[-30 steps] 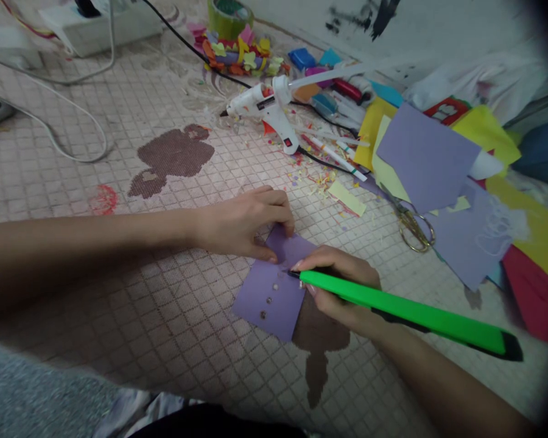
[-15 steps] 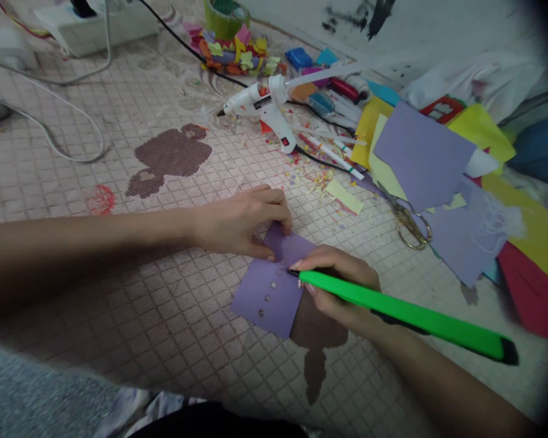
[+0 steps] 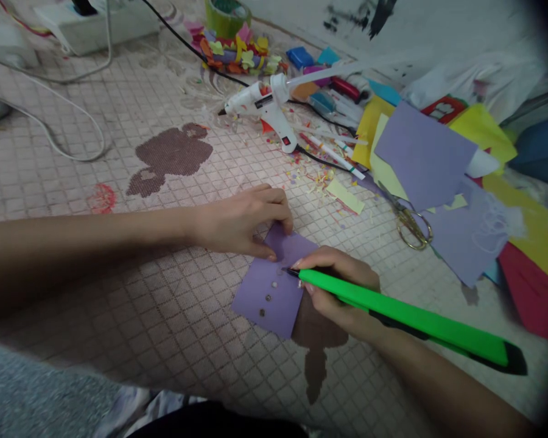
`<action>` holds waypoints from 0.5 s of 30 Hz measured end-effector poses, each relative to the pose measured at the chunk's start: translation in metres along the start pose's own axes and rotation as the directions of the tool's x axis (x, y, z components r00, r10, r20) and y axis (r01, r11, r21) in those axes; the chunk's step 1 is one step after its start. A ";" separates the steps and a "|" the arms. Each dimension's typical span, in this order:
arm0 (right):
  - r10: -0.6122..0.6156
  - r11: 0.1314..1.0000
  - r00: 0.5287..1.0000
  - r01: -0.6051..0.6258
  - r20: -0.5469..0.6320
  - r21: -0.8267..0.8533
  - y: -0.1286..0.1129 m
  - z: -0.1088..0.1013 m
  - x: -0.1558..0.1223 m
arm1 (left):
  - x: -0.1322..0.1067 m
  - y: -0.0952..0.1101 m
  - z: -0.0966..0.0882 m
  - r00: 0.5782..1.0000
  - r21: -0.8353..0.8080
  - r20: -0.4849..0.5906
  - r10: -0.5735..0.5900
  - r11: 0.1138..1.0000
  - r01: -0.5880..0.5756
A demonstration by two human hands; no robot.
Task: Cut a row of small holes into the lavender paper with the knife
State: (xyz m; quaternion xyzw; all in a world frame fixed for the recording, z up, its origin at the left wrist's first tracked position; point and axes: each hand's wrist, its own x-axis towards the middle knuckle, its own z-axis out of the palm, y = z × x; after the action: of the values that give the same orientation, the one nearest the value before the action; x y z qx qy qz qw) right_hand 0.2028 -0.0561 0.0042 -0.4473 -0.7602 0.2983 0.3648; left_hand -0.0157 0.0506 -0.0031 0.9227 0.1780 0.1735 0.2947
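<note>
A piece of purple paper (image 3: 267, 295) lies on the patterned cloth, with a row of several small round holes down its middle. My left hand (image 3: 251, 222) holds the paper's far part down, thumb and curled fingers pressing on it. In my right hand (image 3: 342, 283) is a green utility knife (image 3: 402, 313), gripped near its front like a pen. Its dark tip touches the paper just past the row of holes, close to my left thumb. The knife's rear end points to the lower right.
A white glue gun (image 3: 267, 106) lies beyond my hands, with paper scraps beside it. Gold-handled scissors (image 3: 413, 228) rest to the right, by a pile of coloured paper (image 3: 424, 152). A power strip (image 3: 95, 27), white cable (image 3: 98, 131) and green tape roll (image 3: 228, 18) are at the back.
The knife's rear end has swung slightly to the right and down. Its tip stays at almost the same spot on the paper, and my left hand has hardly moved.
</note>
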 end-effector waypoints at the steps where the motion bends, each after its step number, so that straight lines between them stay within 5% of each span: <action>1: -0.004 1.000 1.000 0.004 -0.001 -0.002 0.000 0.000 0.000 | 0.000 0.000 0.000 1.000 0.002 -0.002 0.002 1.000 -0.002; 15: -0.041 0.999 0.998 0.040 0.051 0.007 0.001 0.003 -0.004 | 0.000 0.000 -0.001 1.000 -0.006 -0.004 -0.008 1.000 0.008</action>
State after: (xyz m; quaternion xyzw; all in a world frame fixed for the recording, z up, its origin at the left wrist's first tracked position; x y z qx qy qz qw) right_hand 0.2025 -0.0597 0.0004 -0.4230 -0.7773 0.3044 0.3523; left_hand -0.0158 0.0506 -0.0023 0.9208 0.1817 0.1747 0.2977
